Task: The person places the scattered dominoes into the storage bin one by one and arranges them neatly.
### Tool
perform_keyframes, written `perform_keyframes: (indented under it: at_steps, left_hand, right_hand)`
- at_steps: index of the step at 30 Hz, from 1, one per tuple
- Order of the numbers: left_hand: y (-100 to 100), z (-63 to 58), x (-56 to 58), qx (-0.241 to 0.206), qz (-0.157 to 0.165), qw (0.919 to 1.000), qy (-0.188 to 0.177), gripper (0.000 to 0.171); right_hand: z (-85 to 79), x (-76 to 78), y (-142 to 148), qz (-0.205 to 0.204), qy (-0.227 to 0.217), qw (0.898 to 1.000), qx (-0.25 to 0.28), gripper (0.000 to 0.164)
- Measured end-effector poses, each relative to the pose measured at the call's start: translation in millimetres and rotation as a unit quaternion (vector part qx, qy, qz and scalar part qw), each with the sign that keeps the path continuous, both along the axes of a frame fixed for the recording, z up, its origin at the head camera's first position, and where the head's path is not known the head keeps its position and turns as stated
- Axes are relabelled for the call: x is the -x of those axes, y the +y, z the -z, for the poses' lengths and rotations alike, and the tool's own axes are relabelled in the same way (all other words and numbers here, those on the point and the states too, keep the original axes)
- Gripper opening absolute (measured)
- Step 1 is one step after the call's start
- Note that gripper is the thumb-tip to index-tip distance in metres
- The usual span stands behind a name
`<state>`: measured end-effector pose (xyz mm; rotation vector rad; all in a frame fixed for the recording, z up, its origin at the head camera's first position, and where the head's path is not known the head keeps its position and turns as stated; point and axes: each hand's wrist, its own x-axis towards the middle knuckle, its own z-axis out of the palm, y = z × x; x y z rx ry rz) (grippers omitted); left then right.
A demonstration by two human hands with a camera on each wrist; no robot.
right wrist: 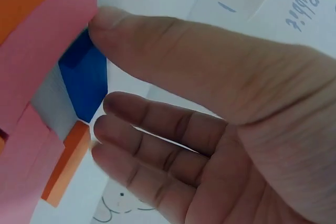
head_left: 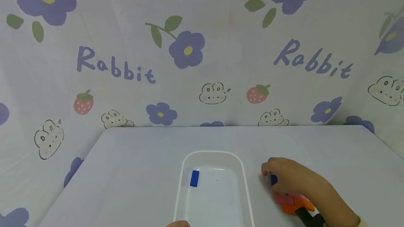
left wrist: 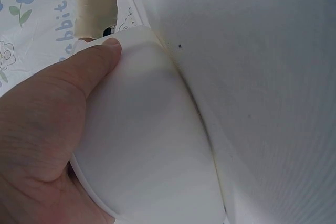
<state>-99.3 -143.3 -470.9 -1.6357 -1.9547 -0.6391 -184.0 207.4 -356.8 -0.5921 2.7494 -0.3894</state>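
A white tray (head_left: pixel 214 154) stands on the table with a small blue block (head_left: pixel 194 178) lying inside near its left wall. My left hand (left wrist: pixel 47 124) grips the tray's near end, its thumb lying on the white wall (left wrist: pixel 147 129); only a little of this hand shows in the head view. To the right of the tray, my right hand (head_left: pixel 288 176) reaches down over another blue block (head_left: pixel 273 179). Thumb and fingers stand apart around this blue block (right wrist: pixel 86 77) in the right wrist view, with a gap between them. Whether the thumb touches it, I cannot tell.
Pink blocks (head_left: pixel 284 199) and orange blocks (head_left: pixel 295 207) lie close together under my right forearm. A dark piece (head_left: pixel 305 216) shows beside that wrist. Behind the white table (head_left: pixel 142 171) hangs a cloth (head_left: pixel 221 45) printed with flowers and rabbits.
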Motion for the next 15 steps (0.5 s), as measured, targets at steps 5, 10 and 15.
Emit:
perform_keyframes:
  at_steps: [5, 10, 15]
  left_hand:
    - [-1, 16.5, 0.2, 0.002, -0.015, 0.9996, -0.024, 0.007]
    - [-4, 40.9, 5.9, -0.032, -0.009, 0.9994, -0.005, 0.006]
    - [-4, 49.5, 11.9, -0.063, 0.014, 0.9972, 0.037, 0.008]
  right_hand:
    - [-1.2, 0.4, 1, 0.017, -0.022, 0.999, -0.018, 0.035]
    - [-0.8, 1.4, 1, 0.008, -0.015, 1.000, -0.024, 0.033]
    - [-0.9, 2.6, 1, 0.016, -0.010, 1.000, -0.017, 0.033]
